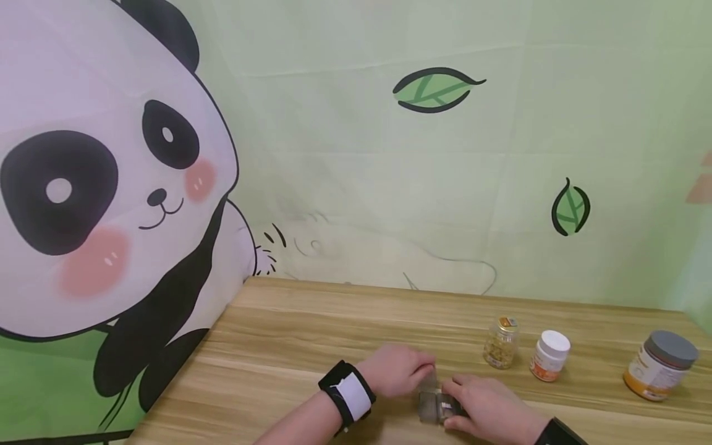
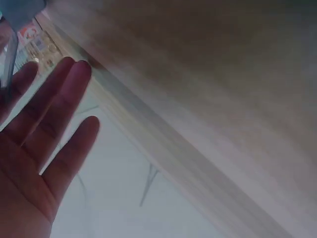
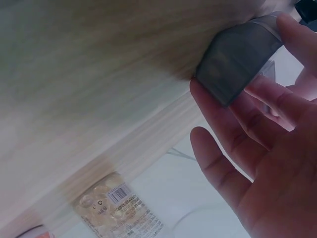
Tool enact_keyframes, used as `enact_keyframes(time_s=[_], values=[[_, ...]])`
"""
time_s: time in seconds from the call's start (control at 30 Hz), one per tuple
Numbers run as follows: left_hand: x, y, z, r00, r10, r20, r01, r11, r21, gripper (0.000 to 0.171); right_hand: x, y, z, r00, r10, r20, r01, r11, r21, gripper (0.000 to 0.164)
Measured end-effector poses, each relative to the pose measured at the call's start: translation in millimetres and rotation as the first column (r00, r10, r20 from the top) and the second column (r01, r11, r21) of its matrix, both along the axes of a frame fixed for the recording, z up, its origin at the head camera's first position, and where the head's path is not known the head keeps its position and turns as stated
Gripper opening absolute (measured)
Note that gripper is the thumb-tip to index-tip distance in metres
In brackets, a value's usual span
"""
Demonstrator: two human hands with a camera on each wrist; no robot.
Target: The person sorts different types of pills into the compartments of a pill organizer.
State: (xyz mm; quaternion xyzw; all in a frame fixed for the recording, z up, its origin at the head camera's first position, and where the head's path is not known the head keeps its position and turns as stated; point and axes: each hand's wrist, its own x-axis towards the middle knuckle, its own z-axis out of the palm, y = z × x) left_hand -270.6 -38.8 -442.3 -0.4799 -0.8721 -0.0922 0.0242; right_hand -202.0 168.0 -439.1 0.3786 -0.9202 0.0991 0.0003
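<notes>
A small grey see-through pill box (image 1: pixel 428 409) sits on the wooden table near its front, a clear lid (image 1: pixel 428 378) standing up from it. My right hand (image 1: pixel 492 405) holds the box from the right, thumb and fingertips at its sides. In the right wrist view the dark box (image 3: pixel 237 62) lies between that thumb and the fingers. From the left, my left hand (image 1: pixel 392 371) pinches the raised lid's edge between thumb and index finger. Its other fingers (image 2: pixel 69 153) are spread in the left wrist view, where the thumb is out of sight.
Right of the hands stand a glass jar (image 1: pixel 500 346) of yellowish pieces, a white-capped bottle (image 1: pixel 550 357) with an orange label, and a wider grey-lidded jar (image 1: pixel 660 366). Behind the wooden table (image 1: pixel 334 315) hangs a green cloth (image 1: pixel 345 123) printed with a panda.
</notes>
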Motion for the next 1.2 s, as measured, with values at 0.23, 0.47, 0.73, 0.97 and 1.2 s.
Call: enact_keyframes(time_s=[0.23,0.47,0.73,0.97,1.2], values=[[-8.0,4.2,-2.6,0.999,0.036,-0.009,-0.037,0.998,-0.056,0.021,-0.7,0.5,0.0,1.0,-0.016,0.022,0.015,1.0,0.009,0.038],[-5.5,2.4,-3.9,0.999,0.047,-0.017,-0.048,0.998,-0.039,0.018,-0.4,-0.2,-0.2,0.998,-0.033,0.05,0.033,0.999,0.006,0.038],[12.7,-12.2,6.7,0.993,0.116,-0.012,-0.114,0.985,0.131,0.03,-0.1,1.3,-1.6,0.998,-0.039,0.046,0.04,0.999,-0.02,0.034],[30.6,-25.5,15.8,0.99,0.119,-0.074,-0.1,0.97,0.223,0.024,6.8,7.4,-0.8,0.995,-0.084,0.046,0.085,0.996,-0.025,0.058],[42.4,-40.4,11.5,0.981,0.039,-0.189,0.003,0.976,0.218,0.014,15.7,46.0,6.2,0.987,-0.131,-0.091,0.119,0.985,-0.124,0.049]])
